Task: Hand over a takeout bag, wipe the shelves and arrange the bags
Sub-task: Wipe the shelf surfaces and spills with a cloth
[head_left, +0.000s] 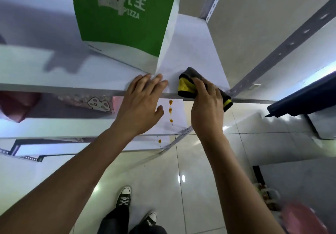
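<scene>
My right hand (206, 106) is clamped on the folded dark grey cloth w/ yellow trim (189, 84), fingers curled over its top, pressing it onto the front edge of the white top shelf (196, 59). One end of the cloth hangs past that edge. My left hand (143, 104) lies flat just left of the cloth, fingers apart and straight, tips on the shelf surface and touching the bottom corner of the green-and-white paper takeout bag marked "14" and "PIZZA" (123, 21); thumb sticks out below the shelf lip, gripping nothing.

The bag stands upright on the top shelf, behind and left of the cloth, near but not touching it. Right of the cloth, a grey perforated metal upright (283, 52) meets the shelf corner.

Below the cloth, on the next white shelf down (180, 117), I see a line of orange sauce drips (170, 110); one more drip (159, 140) sits on the shelf edge under that. Left of the drips, same lower level, a pink bag w/ a cartoon cat face (98, 102), and further left a dark red bag (16, 104), partly cut off.

Further below the cloth: glossy pale floor tiles (200, 170) and my black-and-white canvas sneakers (125, 196). Right of the cloth, past the upright, a dark blue object (307, 97), can't tell what. Bottom right, a blurred pink thing (301, 219).
</scene>
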Demonstrator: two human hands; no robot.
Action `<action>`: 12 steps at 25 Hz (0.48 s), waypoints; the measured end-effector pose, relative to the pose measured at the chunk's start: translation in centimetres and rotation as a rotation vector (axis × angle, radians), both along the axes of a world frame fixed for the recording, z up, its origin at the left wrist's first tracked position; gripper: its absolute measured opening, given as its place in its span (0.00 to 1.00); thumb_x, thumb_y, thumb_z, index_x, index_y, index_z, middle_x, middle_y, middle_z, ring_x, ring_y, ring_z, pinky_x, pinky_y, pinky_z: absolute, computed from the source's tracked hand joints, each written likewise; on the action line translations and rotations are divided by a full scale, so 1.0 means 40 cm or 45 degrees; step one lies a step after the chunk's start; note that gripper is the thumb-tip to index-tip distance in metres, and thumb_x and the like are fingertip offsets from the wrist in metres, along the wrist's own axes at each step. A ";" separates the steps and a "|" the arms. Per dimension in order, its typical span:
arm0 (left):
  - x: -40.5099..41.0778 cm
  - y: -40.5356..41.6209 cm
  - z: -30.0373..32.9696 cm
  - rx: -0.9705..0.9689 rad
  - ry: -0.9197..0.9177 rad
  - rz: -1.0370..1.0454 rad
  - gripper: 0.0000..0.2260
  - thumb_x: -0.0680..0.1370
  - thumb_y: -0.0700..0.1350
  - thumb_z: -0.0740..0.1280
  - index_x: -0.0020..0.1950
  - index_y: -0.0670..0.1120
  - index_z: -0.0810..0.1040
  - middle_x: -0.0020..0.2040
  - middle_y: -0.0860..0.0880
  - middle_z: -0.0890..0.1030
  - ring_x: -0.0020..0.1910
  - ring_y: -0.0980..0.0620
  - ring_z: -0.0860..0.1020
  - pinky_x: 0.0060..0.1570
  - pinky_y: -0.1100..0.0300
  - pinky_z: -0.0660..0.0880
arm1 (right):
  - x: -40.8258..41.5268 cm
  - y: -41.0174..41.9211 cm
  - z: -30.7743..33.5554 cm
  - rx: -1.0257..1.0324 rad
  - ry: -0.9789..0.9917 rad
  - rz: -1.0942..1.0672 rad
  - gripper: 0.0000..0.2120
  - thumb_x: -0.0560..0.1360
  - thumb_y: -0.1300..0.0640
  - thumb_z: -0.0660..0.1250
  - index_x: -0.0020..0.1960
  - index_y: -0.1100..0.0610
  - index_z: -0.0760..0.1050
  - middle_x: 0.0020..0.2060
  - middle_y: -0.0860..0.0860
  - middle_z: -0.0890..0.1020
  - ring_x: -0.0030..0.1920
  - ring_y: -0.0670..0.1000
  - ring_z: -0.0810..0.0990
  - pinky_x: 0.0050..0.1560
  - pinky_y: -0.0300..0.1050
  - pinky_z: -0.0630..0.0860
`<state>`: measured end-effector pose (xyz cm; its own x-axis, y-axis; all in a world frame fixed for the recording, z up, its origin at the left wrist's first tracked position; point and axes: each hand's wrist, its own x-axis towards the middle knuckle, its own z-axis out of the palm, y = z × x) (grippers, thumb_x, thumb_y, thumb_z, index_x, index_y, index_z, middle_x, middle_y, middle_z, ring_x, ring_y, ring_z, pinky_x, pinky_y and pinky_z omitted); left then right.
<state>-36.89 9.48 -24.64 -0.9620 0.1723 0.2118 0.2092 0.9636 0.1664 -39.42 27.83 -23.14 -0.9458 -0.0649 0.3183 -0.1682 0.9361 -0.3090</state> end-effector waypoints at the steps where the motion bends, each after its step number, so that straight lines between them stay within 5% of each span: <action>1: 0.006 0.002 -0.002 -0.014 0.001 0.020 0.30 0.77 0.49 0.63 0.79 0.48 0.60 0.80 0.47 0.60 0.78 0.43 0.58 0.77 0.46 0.51 | 0.013 0.009 -0.008 -0.031 0.034 0.024 0.27 0.78 0.68 0.60 0.75 0.52 0.70 0.72 0.55 0.73 0.73 0.60 0.69 0.74 0.57 0.64; 7: 0.104 0.047 -0.050 0.129 0.153 0.161 0.29 0.77 0.40 0.61 0.79 0.45 0.60 0.80 0.45 0.59 0.79 0.43 0.55 0.77 0.44 0.52 | 0.108 0.094 -0.100 -0.272 0.230 0.130 0.22 0.81 0.66 0.59 0.73 0.55 0.74 0.68 0.56 0.75 0.68 0.59 0.72 0.68 0.54 0.70; 12: 0.233 0.104 -0.223 0.271 0.079 0.240 0.25 0.77 0.42 0.61 0.75 0.46 0.67 0.78 0.45 0.64 0.76 0.42 0.62 0.72 0.45 0.62 | 0.198 0.157 -0.275 -0.339 0.034 0.183 0.25 0.79 0.71 0.61 0.73 0.55 0.73 0.67 0.56 0.74 0.66 0.58 0.73 0.64 0.59 0.74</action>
<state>-27.57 13.65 -33.57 -0.9569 -0.0627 0.2834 0.0461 0.9312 0.3616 -31.52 34.11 -34.15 -0.9242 -0.1082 0.3663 -0.3042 0.7887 -0.5343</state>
